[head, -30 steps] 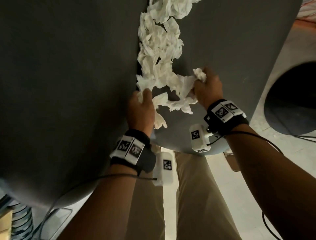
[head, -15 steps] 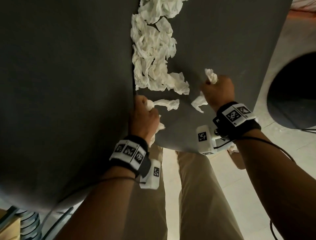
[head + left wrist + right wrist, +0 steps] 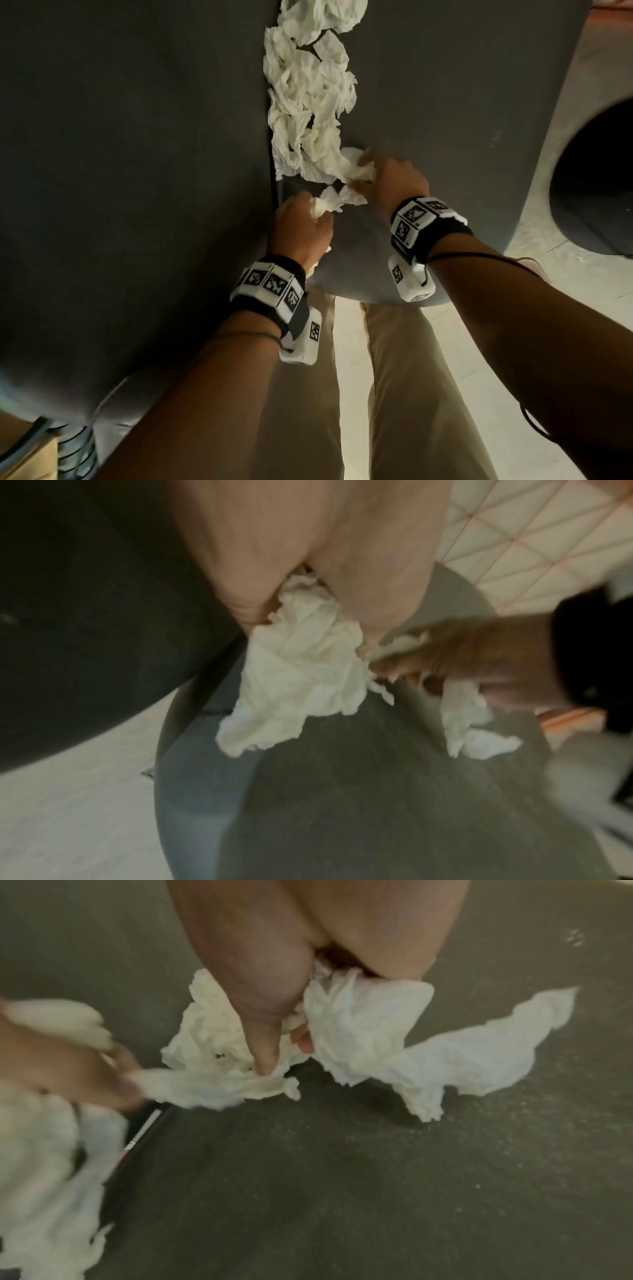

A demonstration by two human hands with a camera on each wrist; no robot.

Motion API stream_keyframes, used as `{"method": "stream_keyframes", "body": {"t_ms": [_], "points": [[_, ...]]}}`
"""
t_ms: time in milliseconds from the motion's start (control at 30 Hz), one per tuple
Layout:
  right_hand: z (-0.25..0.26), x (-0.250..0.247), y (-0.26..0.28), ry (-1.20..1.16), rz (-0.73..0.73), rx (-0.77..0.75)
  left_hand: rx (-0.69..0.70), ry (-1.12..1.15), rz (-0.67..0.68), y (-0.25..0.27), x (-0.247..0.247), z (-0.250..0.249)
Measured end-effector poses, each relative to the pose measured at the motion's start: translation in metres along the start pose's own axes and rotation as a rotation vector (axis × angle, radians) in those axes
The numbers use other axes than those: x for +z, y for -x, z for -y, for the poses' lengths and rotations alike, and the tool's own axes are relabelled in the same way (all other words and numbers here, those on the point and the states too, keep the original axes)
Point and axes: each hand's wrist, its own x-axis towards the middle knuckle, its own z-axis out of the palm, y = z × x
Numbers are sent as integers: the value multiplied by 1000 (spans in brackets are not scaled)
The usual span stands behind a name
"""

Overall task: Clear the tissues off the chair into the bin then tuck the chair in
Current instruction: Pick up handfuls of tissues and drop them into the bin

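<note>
A long heap of crumpled white tissues (image 3: pixel 308 99) lies along the crease between the dark grey chair seat (image 3: pixel 445 102) and its backrest (image 3: pixel 137 171). My left hand (image 3: pixel 301 226) grips a wad of tissue (image 3: pixel 301 674) at the near end of the crease. My right hand (image 3: pixel 387 178) reaches into the near end of the heap, and its fingers pinch crumpled tissue (image 3: pixel 359 1026). In the right wrist view the thumb (image 3: pixel 263 1031) presses down on the paper. The bin (image 3: pixel 596 185) stands on the floor to the right, its dark round mouth open.
My legs in beige trousers (image 3: pixel 394 394) stand at the chair's front edge. Pale tiled floor (image 3: pixel 582 291) lies between the chair and the bin. Cables trail from both wristbands. A box and coiled hose (image 3: pixel 51 452) sit at the lower left.
My right hand, which had pulled back toward the seat's right with a tissue piece, has moved left into the heap again. My left hand still holds its wad and has shifted little.
</note>
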Motion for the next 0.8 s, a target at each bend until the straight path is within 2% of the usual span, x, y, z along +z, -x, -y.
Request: {"method": "stream_keyframes", "body": {"t_ms": [100,167,233,567,700,800], "points": [[0,-3,2,61,24,33,28,73,-110,13,-16,0],[1,-7,7,-23,38,65,50,147,-191,22,-25,-2],[-1,-12,12,-140,8,67,43,225,-212,26,-29,-3],[-32,-33,29,-563,-183,247,9,235,-106,5,-23,-23],[-44,-39,35,-803,-250,296,108,105,-75,-13,-9,-31],[-55,-42,38,-889,-284,305,194,-52,-34,-27,3,-43]]}}
